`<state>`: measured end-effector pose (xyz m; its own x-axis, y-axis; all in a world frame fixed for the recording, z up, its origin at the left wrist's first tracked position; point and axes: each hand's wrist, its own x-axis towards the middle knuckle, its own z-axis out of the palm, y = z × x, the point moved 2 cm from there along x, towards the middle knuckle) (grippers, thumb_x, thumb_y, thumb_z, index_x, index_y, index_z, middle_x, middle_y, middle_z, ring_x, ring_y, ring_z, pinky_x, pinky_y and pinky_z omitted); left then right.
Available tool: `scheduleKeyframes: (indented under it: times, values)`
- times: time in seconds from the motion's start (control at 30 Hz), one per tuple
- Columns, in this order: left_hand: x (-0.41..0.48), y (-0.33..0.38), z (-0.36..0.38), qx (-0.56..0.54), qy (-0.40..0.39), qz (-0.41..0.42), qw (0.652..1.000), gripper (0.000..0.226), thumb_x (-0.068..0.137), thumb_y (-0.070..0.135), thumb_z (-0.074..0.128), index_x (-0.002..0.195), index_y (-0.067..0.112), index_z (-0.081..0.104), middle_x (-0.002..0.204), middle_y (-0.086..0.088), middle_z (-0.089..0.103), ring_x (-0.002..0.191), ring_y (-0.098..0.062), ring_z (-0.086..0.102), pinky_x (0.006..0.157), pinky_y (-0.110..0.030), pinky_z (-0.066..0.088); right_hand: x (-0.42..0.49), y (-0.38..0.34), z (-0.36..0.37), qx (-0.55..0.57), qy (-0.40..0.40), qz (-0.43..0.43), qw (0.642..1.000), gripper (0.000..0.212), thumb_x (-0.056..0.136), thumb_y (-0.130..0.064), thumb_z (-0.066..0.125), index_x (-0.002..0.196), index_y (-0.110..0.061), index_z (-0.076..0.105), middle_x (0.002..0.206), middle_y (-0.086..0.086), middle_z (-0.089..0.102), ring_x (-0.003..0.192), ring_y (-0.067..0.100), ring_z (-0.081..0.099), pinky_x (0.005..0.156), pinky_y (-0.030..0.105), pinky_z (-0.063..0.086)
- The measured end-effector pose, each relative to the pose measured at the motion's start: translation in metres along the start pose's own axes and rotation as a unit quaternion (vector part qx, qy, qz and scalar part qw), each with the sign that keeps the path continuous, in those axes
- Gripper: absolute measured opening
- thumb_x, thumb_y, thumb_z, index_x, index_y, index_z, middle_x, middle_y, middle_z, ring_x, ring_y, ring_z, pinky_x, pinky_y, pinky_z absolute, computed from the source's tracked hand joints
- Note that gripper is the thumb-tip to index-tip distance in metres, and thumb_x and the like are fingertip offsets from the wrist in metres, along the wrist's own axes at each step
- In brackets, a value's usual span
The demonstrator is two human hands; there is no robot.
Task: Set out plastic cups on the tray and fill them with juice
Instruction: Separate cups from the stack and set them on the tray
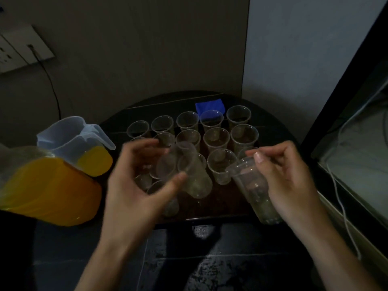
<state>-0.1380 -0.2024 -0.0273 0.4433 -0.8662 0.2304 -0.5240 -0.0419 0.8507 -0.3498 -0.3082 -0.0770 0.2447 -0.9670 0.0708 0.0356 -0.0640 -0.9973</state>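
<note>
Clear plastic cups (216,139) stand upright in rows on the dark tray (212,208), all without juice. Over the tray's near side the left hand (136,185), blurred, curls thumb and fingers round one tilted cup (197,181). At the tray's right edge the right hand (289,175) grips a nested stack of cups (256,194), thumb at its rim. Left of the tray stand a near jug (48,190) and a far jug (84,148), both with orange juice. A blue cloth (210,106) lies at the tray's far edge.
</note>
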Motion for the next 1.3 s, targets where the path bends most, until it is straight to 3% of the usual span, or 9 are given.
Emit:
scheduleKeyframes:
  times: [0.1, 0.2, 0.33, 0.57, 0.73, 0.9, 1.07, 1.17, 1.3]
  values:
    - [-0.015, -0.020, 0.022, 0.124, -0.018, 0.030, 0.992, 0.071, 0.064, 0.064, 0.073, 0.127, 0.040, 0.052, 0.122, 0.027, 0.056, 0.116, -0.005, 0.057, 0.093, -0.034, 0.053, 0.000, -0.001, 0.003, 0.010, 0.007, -0.015, 1.000, 0.032, 0.082, -0.044, 0.060, 0.102, -0.019, 0.057, 0.104, -0.017, 0.073, 0.092, 0.002, 0.072, 0.068, 0.017, 0.056]
    - [-0.025, -0.042, 0.038, 0.225, -0.005, 0.101, 0.969, 0.072, 0.070, 0.063, 0.069, 0.131, 0.027, 0.054, 0.120, 0.040, 0.043, 0.112, -0.009, 0.051, 0.091, -0.033, 0.047, 0.000, -0.002, 0.006, 0.033, 0.008, -0.013, 0.999, 0.029, 0.083, -0.041, 0.062, 0.100, -0.018, 0.057, 0.103, -0.014, 0.074, 0.091, 0.003, 0.073, 0.067, 0.017, 0.056]
    - [-0.029, -0.060, 0.048, 0.270, 0.010, 0.106, 0.957, 0.069, 0.073, 0.064, 0.068, 0.125, 0.021, 0.059, 0.116, 0.011, 0.064, 0.107, -0.014, 0.053, 0.087, -0.026, 0.032, 0.001, -0.001, 0.006, 0.048, 0.016, -0.005, 0.999, 0.027, 0.081, -0.040, 0.062, 0.098, -0.020, 0.057, 0.101, -0.011, 0.074, 0.087, 0.004, 0.073, 0.063, 0.018, 0.057]
    - [-0.029, -0.072, 0.059, 0.336, 0.005, 0.113, 0.935, 0.069, 0.067, 0.056, 0.081, 0.121, 0.016, 0.064, 0.110, 0.005, 0.068, 0.105, -0.020, 0.052, 0.088, -0.027, 0.027, 0.000, 0.000, 0.005, 0.034, 0.006, 0.002, 0.999, 0.028, 0.083, -0.041, 0.062, 0.100, -0.019, 0.057, 0.100, -0.013, 0.074, 0.089, 0.005, 0.073, 0.066, 0.025, 0.061]
    - [-0.030, -0.075, 0.060, 0.355, 0.006, 0.122, 0.927, 0.070, 0.072, 0.063, 0.066, 0.122, 0.015, 0.063, 0.107, 0.005, 0.067, 0.105, -0.023, 0.053, 0.090, -0.030, 0.028, 0.002, 0.002, 0.002, 0.031, 0.007, 0.009, 0.999, 0.032, 0.082, -0.042, 0.063, 0.102, -0.018, 0.057, 0.101, -0.014, 0.073, 0.090, 0.006, 0.074, 0.064, 0.026, 0.061]
    - [-0.029, -0.076, 0.061, 0.369, 0.000, 0.123, 0.921, 0.075, 0.064, 0.056, 0.083, 0.123, 0.015, 0.062, 0.107, 0.003, 0.067, 0.105, -0.024, 0.052, 0.088, -0.031, 0.029, 0.001, 0.003, 0.004, 0.037, -0.004, 0.017, 0.999, 0.033, 0.082, -0.042, 0.063, 0.102, -0.016, 0.057, 0.104, -0.014, 0.073, 0.090, 0.008, 0.074, 0.063, 0.026, 0.060]
    - [-0.030, -0.076, 0.061, 0.375, -0.014, 0.123, 0.919, 0.077, 0.064, 0.069, 0.073, 0.120, 0.017, 0.065, 0.106, 0.005, 0.068, 0.107, -0.025, 0.054, 0.092, -0.041, 0.038, 0.000, 0.002, 0.005, 0.038, -0.013, 0.027, 0.999, 0.035, 0.081, -0.042, 0.065, 0.103, -0.016, 0.057, 0.105, -0.014, 0.073, 0.089, 0.011, 0.075, 0.062, 0.027, 0.061]
    - [-0.032, -0.069, 0.059, 0.365, 0.000, 0.131, 0.922, 0.084, 0.064, 0.073, 0.071, 0.124, 0.014, 0.064, 0.119, -0.001, 0.066, 0.113, -0.027, 0.053, 0.096, -0.042, 0.037, -0.001, 0.002, 0.005, 0.052, -0.017, 0.041, 0.998, 0.039, 0.080, -0.040, 0.068, 0.106, -0.013, 0.056, 0.105, -0.012, 0.073, 0.089, 0.012, 0.076, 0.062, 0.026, 0.060]
    - [-0.031, -0.044, 0.053, 0.294, 0.023, 0.218, 0.931, 0.078, 0.077, 0.067, 0.060, 0.131, 0.011, 0.052, 0.132, -0.009, 0.057, 0.117, -0.024, 0.049, 0.096, -0.040, 0.037, -0.001, 0.000, 0.005, 0.051, -0.012, 0.032, 0.998, 0.044, 0.073, -0.043, 0.071, 0.103, -0.014, 0.058, 0.101, -0.017, 0.074, 0.092, 0.002, 0.073, 0.065, 0.017, 0.057]
